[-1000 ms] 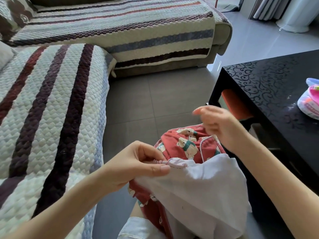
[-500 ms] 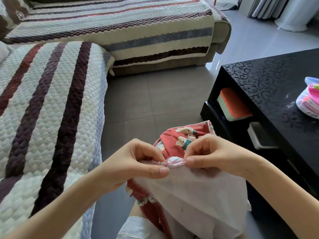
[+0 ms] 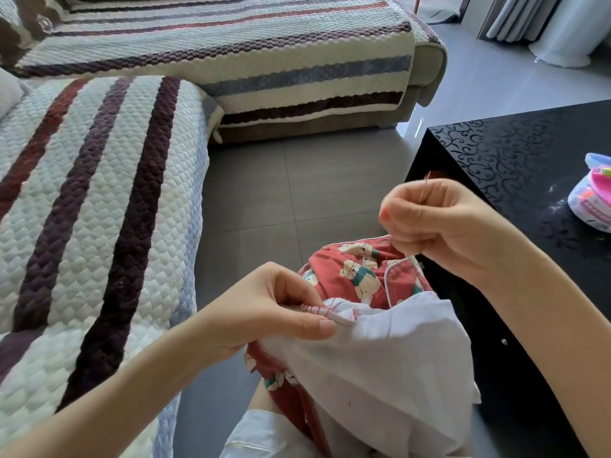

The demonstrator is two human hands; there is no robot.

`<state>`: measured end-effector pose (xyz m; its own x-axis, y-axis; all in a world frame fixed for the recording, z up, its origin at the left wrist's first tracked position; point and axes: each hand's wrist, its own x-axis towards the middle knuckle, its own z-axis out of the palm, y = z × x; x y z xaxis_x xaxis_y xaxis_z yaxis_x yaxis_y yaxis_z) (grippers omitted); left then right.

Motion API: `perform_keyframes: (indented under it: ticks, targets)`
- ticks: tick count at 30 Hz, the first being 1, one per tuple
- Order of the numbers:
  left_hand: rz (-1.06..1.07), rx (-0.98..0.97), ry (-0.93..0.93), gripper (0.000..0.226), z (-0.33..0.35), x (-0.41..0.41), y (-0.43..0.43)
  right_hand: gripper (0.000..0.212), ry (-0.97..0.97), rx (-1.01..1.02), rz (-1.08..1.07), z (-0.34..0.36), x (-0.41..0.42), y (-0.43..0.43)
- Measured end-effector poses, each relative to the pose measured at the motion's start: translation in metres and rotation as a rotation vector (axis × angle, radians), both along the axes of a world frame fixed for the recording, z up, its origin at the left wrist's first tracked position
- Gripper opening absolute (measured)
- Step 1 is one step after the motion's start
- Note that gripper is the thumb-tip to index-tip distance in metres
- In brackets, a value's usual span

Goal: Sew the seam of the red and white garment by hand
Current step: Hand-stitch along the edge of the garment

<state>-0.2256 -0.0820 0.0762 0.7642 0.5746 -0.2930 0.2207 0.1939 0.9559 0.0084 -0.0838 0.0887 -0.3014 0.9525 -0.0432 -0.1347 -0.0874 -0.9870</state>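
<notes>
Above the garment (image 3: 380,355), needle (image 3: 426,185) mostly hidden inside gripping right hand (image 3: 439,226)

The garment (image 3: 380,358) is lying at 6 o'clock, with the left hand (image 3: 264,312) sitting on its 9 o'clock edge. The right hand (image 3: 436,226) is hovering at its 1 o'clock, the needle (image 3: 425,190) in it. The table (image 3: 515,153) is standing at 3 o'clock, bearing perhaps a container (image 3: 591,200). The sofa (image 3: 99,193) is spreading at 10.

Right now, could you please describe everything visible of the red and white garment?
The red and white fabric garment is bunched up in front of the person: red cloth printed with bears, white piping, and a plain white layer in front. The left hand pinches its seam edge, where red stitches show. The right hand holds a thin needle above it.
</notes>
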Motion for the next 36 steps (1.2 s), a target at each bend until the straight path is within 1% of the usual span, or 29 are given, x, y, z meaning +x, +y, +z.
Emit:
perform_keyframes:
  ticks: [2,6,11,14,16,18,19,20,21,22,24,25,27,29,34,36]
  targets:
    - [0.014,0.001,0.019,0.019,-0.002,0.001,0.001,0.014,0.01,0.003,-0.053,0.008,-0.004,0.004]
    - [0.038,0.011,0.05,0.012,-0.006,0.001,0.002,0.012,0.076,-0.011,-0.123,0.013,-0.009,0.013]
    - [0.055,0.0,0.069,0.013,-0.008,0.0,0.001,0.012,0.111,-0.032,-0.182,0.009,-0.006,0.021]
    - [0.07,-0.018,0.072,0.016,-0.008,0.0,0.001,0.017,0.117,-0.05,-0.232,0.007,-0.003,0.024]
    - [0.074,-0.039,0.06,0.018,-0.008,-0.001,0.001,0.017,0.044,-0.054,-0.297,0.003,-0.001,0.025]
    - [0.066,-0.048,0.05,0.017,-0.008,-0.002,0.0,0.012,-0.193,0.008,-0.334,-0.005,-0.003,0.021]
    - [0.063,-0.051,0.043,0.016,-0.008,-0.003,0.0,0.007,-0.301,0.046,-0.304,-0.008,-0.007,0.017]
    - [0.063,-0.059,0.031,0.015,-0.008,-0.003,0.0,0.016,-0.36,0.08,-0.238,-0.013,-0.011,0.011]
    - [0.072,-0.071,0.018,0.013,-0.009,-0.004,0.001,0.024,-0.369,0.099,-0.142,-0.019,-0.015,0.004]
    - [0.086,-0.086,0.008,0.013,-0.01,-0.005,0.002,0.025,-0.343,0.113,-0.055,-0.024,-0.019,-0.003]
    - [0.114,-0.114,-0.006,0.018,-0.011,-0.006,0.004,0.011,-0.318,0.169,0.038,-0.034,-0.028,-0.02]
    - [0.124,-0.122,-0.01,0.02,-0.011,-0.007,0.005,0.009,-0.336,0.192,0.045,-0.038,-0.031,-0.027]
    - [0.137,-0.127,-0.01,0.023,-0.012,-0.007,0.005,0.017,-0.356,0.229,0.043,-0.045,-0.035,-0.036]
    - [0.135,-0.129,-0.01,0.022,-0.011,-0.007,0.005,0.019,-0.369,0.249,0.052,-0.047,-0.037,-0.042]
    - [0.144,-0.15,-0.012,0.005,-0.006,-0.005,0.003,0.019,-0.419,0.278,0.038,-0.046,-0.039,-0.044]
    - [0.137,-0.143,-0.007,0.004,-0.004,-0.004,0.003,0.018,-0.412,0.279,0.031,-0.047,-0.038,-0.043]
